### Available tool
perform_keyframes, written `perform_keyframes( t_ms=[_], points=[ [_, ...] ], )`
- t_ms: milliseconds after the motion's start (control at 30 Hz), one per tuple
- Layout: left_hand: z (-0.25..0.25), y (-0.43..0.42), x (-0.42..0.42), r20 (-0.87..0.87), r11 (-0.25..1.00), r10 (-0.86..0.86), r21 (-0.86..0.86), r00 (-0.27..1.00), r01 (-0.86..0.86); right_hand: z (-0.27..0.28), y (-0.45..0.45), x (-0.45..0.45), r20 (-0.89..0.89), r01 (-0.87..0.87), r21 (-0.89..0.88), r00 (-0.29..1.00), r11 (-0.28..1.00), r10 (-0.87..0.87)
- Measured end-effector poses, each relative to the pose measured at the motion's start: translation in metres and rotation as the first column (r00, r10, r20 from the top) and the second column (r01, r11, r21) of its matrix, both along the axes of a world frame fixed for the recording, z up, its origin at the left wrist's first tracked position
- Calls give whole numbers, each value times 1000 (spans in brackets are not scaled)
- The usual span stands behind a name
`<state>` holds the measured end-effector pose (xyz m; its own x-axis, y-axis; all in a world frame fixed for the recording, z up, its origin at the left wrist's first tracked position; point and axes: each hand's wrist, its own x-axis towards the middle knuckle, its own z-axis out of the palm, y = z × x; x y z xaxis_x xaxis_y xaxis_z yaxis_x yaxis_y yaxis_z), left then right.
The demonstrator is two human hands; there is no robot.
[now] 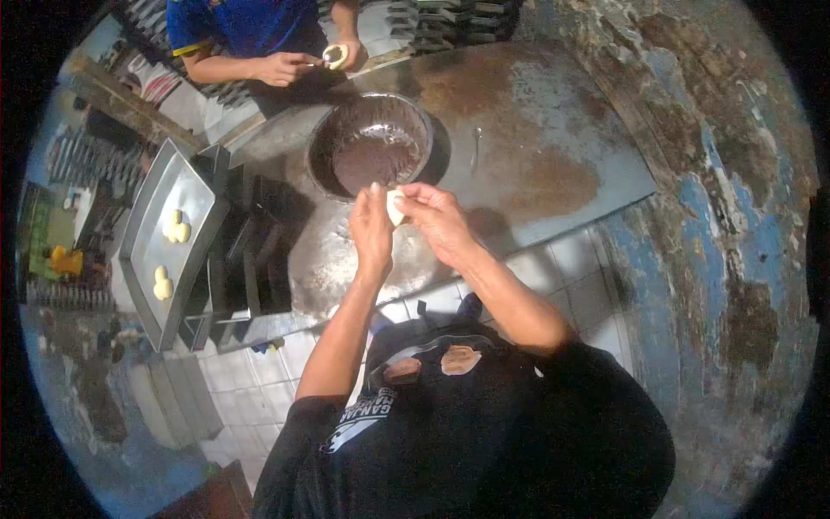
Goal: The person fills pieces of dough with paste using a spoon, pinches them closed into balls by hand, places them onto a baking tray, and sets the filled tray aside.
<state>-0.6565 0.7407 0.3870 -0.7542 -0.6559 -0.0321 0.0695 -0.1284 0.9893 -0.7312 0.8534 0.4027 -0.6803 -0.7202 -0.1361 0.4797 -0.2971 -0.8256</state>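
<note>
A small piece of pale dough (396, 208) is pinched between my two hands at the near rim of a round metal bowl (320, 143). My left hand (372, 232) is closed at the dough's left side, its fingers pointing away from me. From the other side my right hand (439, 223) grips the dough between thumb and fingers. Inside the bowl lies dark brown paste (372, 163), smeared up the walls. Part of the dough is covered by my fingers, so its full shape is hidden.
A metal tray (154, 229) holding pale dough pieces (176, 227) tops a stack at left. A spoon (476, 147) lies on the worn table (536, 130), right of the bowl. Across it, a person in blue (251, 35) holds hollowed dough (335, 57) and a thin utensil.
</note>
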Motion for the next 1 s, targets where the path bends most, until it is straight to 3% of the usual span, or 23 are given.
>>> perform_keyframes(
  t_ms=[33, 100, 133, 167, 200, 233, 300, 333, 400, 433, 467, 500, 533, 567, 633, 700, 733, 800, 833, 900, 933, 967, 1000],
  points=[
    [-12, 4, 1, 13, 1000, 15, -8, 1000, -15, -8, 5, -3, 13, -15, -8, 1000, 1000, 15],
    [-33, 9, 9, 176, 982, 16, 182, 984, -49, -26, 6, -7, -126, 131, 67, 984, 989, -122],
    [-45, 12, 18, 202, 974, -74, 227, 977, 27, -41, 5, -8, -283, 192, 167, 949, 967, -139],
    [-43, 13, 28, 345, 957, -150, 287, 927, 48, -46, 7, -6, -280, 187, 158, 950, 970, -138],
    [-59, 15, 38, 446, 963, -196, 256, 874, 85, -50, 10, -3, -454, 98, 407, 885, 908, 108],
    [-85, 17, 46, 475, 976, -166, 206, 864, 74, -54, 13, 1, -532, 69, 639, 759, 766, 375],
    [-95, 15, 43, 344, 957, -250, -57, 905, 286, -56, 16, -3, -852, 89, 508, 200, 857, 484],
    [-94, 12, 33, 347, 956, -253, -55, 903, 289, -54, 12, -15, -851, 89, 509, 204, 856, 484],
    [-81, 7, 22, 267, 936, -231, 324, 936, 139, -50, 2, -42, -831, 224, 223, 553, 949, 65],
    [-68, 0, 20, 275, 934, -227, 332, 934, 129, -72, -6, -77, -548, 183, 335, 836, 924, 33],
    [-54, -9, 13, 172, 893, -240, 426, 955, 147, -101, -8, -122, -492, 245, 375, 870, 894, -33],
    [-46, -20, 4, 56, 844, -231, 509, 971, 171, -120, -3, -164, -701, 496, 523, 713, 693, 19],
    [-45, -35, 2, 89, 851, -265, 490, 960, 190, -135, -2, -194, -712, 589, 658, 689, 469, 132],
    [-41, -46, 3, 92, 857, -231, 491, 968, 158, -197, 1, -233, -734, 629, 665, 651, 403, 195],
    [-29, -69, 9, 43, 898, -247, 386, 968, 212, -229, -4, -258, -752, 748, 641, 568, 170, 334],
    [-25, -92, 23, 79, 903, -197, 403, 977, 150, -260, -15, -276, -592, 626, 780, 724, 24, 353],
    [-29, -103, 31, 109, 912, -179, 390, 978, 123, -266, -18, -284, -587, 620, 784, 722, 33, 368],
    [-47, -123, 51, 164, 934, -162, 343, 973, 98, -271, -4, -299, -348, 415, 910, 748, 11, 565],
    [-52, -129, 58, 154, 930, -158, 354, 975, 95, -308, 19, -313, -490, 607, 785, 484, 125, 725],
    [-62, -138, 76, 254, 955, -57, 297, 966, -22, -379, 64, -338, -490, 907, 228, -208, 355, 847],
    [-71, -142, 85, 301, 977, -21, 210, 953, -45, -288, 47, -314, -835, 781, 482, 271, 398, 479],
    [-77, -143, 86, 291, 972, -4, 227, 957, -65, -211, 22, -282, -855, 685, 514, 460, 517, 240],
    [-81, -142, 89, 335, 982, 44, 158, 941, -102, -163, 6, -254, -837, 594, 503, 517, 628, 181]
  ],
)
